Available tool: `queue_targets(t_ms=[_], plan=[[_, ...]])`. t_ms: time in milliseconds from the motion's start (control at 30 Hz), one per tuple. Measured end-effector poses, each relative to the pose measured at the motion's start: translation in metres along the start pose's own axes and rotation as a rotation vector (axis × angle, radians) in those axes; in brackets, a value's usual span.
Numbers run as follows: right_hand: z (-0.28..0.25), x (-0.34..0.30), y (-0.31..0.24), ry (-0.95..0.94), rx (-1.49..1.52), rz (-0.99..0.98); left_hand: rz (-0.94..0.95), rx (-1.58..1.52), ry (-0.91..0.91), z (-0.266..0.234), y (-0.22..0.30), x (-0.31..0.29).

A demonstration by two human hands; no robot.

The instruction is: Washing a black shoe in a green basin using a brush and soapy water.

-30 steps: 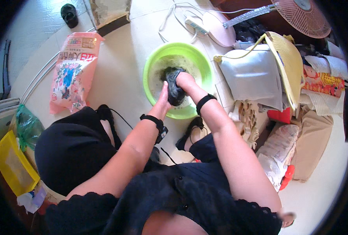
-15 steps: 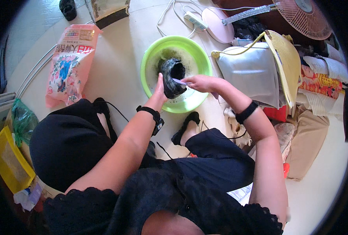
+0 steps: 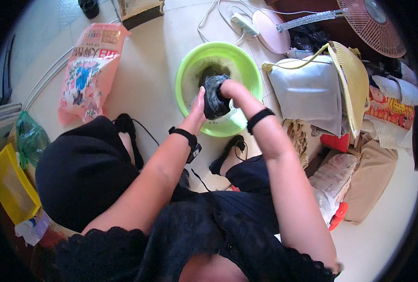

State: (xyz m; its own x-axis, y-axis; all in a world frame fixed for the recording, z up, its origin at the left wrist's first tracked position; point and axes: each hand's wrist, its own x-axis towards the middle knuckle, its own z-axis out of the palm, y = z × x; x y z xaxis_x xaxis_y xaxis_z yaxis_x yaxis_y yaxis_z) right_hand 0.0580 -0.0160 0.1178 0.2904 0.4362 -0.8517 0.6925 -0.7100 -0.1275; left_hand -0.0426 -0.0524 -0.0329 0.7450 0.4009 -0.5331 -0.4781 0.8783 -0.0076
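Observation:
A wet black shoe [image 3: 213,107] is held tilted over a light green basin [image 3: 257,84], its opening facing right. Foamy, murky water [image 3: 192,89] lies in the basin. My left hand [image 3: 199,109] grips the shoe along its left side, fingers partly hidden behind it. My right hand [image 3: 232,90] reaches into the shoe's opening, so its fingers are out of sight. The pale purple brush it held half a second ago is hidden inside the shoe with them.
A pink printed bag [image 3: 90,75] stands to the left. On the right are a silvery bag with yellow trim [image 3: 300,89], a pink fan [image 3: 375,28] and a brown cloth bag [image 3: 373,176]. A white power strip [image 3: 244,24] with cables lies behind the basin.
My right hand has moved forward and down into the shoe, taking the brush out of sight. My left hand still holds the shoe. The whole view has shifted slightly.

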Motion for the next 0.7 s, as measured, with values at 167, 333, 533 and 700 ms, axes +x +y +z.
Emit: queue_targets(t_ms=[167,333,533,700], plan=[[-0.013,-0.045,0.027,-0.236,-0.116,0.273,-0.039,-0.014,0.006,-0.007,-0.003,0.005],[-0.020,-0.069,0.029,-0.150,-0.393,-0.229,-0.127,0.010,-0.048,0.030,-0.002,-0.017],[0.001,0.010,0.017,0.110,-0.059,-0.031,-0.185,-0.084,-0.028,0.044,0.004,-0.031],[0.011,0.021,0.005,0.078,0.232,0.068,-0.170,-0.088,0.004,0.046,0.009,-0.032]])
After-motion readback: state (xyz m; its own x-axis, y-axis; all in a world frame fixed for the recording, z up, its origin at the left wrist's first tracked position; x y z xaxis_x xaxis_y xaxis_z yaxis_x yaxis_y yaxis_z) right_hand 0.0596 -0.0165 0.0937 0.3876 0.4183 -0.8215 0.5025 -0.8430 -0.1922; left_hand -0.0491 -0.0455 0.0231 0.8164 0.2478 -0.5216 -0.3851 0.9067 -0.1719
